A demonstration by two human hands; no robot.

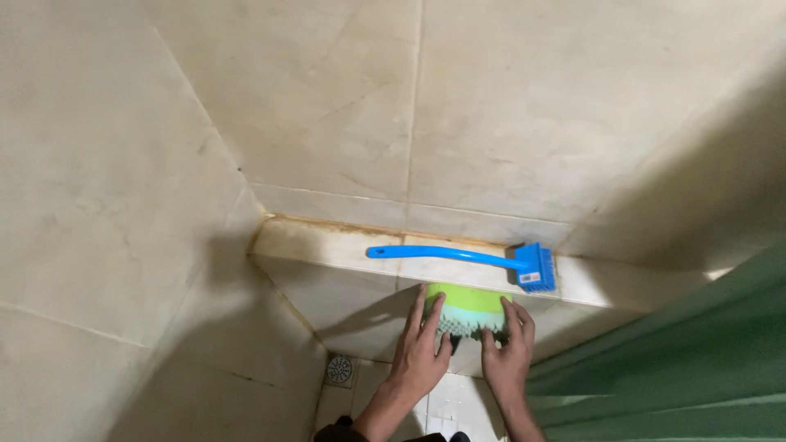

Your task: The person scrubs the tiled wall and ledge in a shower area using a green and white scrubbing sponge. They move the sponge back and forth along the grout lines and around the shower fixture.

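Observation:
A green plastic tub [463,304] with a paler band and a jagged lower edge is pressed against the front face of a tiled ledge [327,245]. My left hand [422,354] lies on its left side with fingers spread upward. On its right side rests my right hand [508,356], fingers also pointing up. Both hands hold the tub between them. Just above, a blue long-handled scrub brush [467,259] lies along the ledge top, head to the right.
Beige tiled walls [327,98] meet in a corner at the left. A round floor drain [339,369] sits below the ledge, left of my arms. A green curtain [679,360] fills the lower right.

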